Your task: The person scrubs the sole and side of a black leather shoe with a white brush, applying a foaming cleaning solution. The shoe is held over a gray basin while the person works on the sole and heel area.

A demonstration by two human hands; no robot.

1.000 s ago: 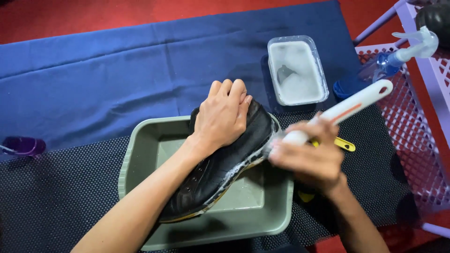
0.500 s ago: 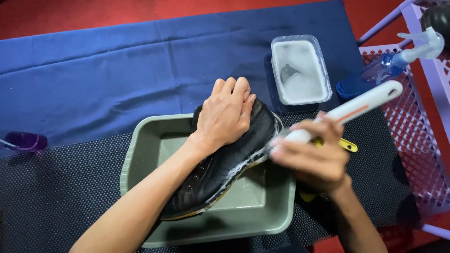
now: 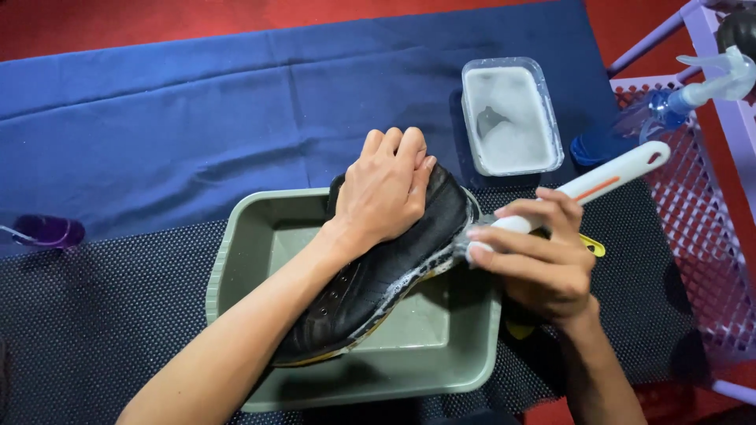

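**Soapy shoe held on the rim of a basin while a brush works its sole edge**

A dark blue cloth [image 3: 197, 102] covers the far part of the surface, with a black dotted rubber mat [image 3: 94, 323] nearer. On the mat sits a grey-green rectangular plastic basin [image 3: 236, 267]. Propped across it, toe toward the near left and heel up on the far right rim, is a black sports shoe with a pale, suds-covered sole [image 3: 394, 267]. The left hand [image 3: 382, 193] lies flat over the shoe's upper heel part, fingers closed together and pressing down. The right hand [image 3: 543, 264] is clenched around a white long-handled plastic brush with an orange stripe [image 3: 606, 179], whose head meets the shoe's heel edge at the basin's right rim. Beyond stands a clear rectangular tub of white foam [image 3: 512, 118]; to the right, a blue spray bottle with a white trigger [image 3: 693, 90] lies in a lilac mesh rack [image 3: 709, 236]. A small purple object [image 3: 47, 232] rests at the far left.

The shoe looks wet and slippery and rests on a rim only; a hard push from the brush could, I judge, slide it out from under the palm or tip the basin, slopping water onto the mat.

Against the picture half a second back, the grip and the shoe's place are unchanged; the brush handle appears to sit slightly lower and nearer the shoe.
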